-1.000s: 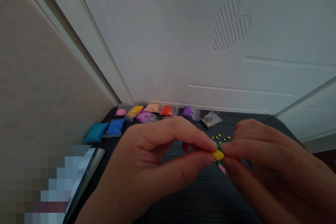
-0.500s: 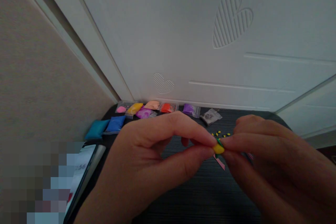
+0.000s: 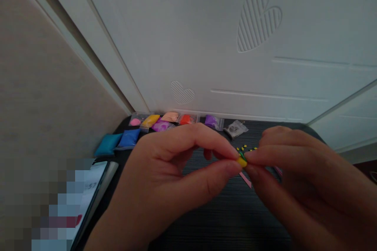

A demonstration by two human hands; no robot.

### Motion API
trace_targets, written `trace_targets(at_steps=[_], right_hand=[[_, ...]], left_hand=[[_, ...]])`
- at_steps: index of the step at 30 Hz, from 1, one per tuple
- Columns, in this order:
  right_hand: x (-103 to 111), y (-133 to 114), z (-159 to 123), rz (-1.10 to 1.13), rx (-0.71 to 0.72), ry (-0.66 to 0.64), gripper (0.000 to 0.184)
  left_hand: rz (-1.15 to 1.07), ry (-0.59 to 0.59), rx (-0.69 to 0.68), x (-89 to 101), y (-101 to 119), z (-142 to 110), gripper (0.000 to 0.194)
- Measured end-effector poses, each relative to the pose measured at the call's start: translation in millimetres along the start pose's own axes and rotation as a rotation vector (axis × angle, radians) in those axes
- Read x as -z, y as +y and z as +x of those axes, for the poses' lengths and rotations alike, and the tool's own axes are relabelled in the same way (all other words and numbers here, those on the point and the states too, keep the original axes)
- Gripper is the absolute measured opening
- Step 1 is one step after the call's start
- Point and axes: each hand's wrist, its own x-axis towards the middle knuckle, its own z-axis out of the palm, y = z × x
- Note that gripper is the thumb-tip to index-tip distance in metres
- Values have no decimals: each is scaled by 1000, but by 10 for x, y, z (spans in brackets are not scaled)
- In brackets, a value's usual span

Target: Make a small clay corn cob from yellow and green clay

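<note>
Between the fingertips of both hands is a small yellow clay piece with a green strip lying across its top. My left hand pinches it from the left with thumb and index finger. From the right, my right hand pinches the same piece, its thumb and index tip at the green strip. Just beneath, a flat pink stick shows on the dark table; its far end is hidden by the fingers. Tiny yellow-and-dark bits lie behind the fingertips, partly covered.
Along the table's back edge lie bags of clay: yellow, orange, purple and grey among them. Teal and blue packs sit at the left. A tablet-like screen stands lower left. A white panel rises behind.
The yellow piece has turned slightly in my fingers, and the green strip now lies more over its top. Both hands keep their pinch; the view has shifted a little.
</note>
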Motion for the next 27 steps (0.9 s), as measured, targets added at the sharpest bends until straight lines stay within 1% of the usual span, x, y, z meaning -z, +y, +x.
trace_targets(at_steps=[7,11,15,19,27], right_hand=[[10,-9,10,-29,-4,-27,17],[0,-15,16,-80,22,-24,16],[-13,-24,29,-135,35,-13,12],[-14,-43,54,-159,48,-14,8],[6,-69,72,-112,44,-18,11]], left_hand=[[3,-18,-21,9,-13,-8,22],[-10,37,-25,-36,-51,-33,21],[0,84,-18,-85,-50,-38,15],[5,75,-8,-97,-22,-27,12],[-14,50,-21,-82,-28,-19,12]])
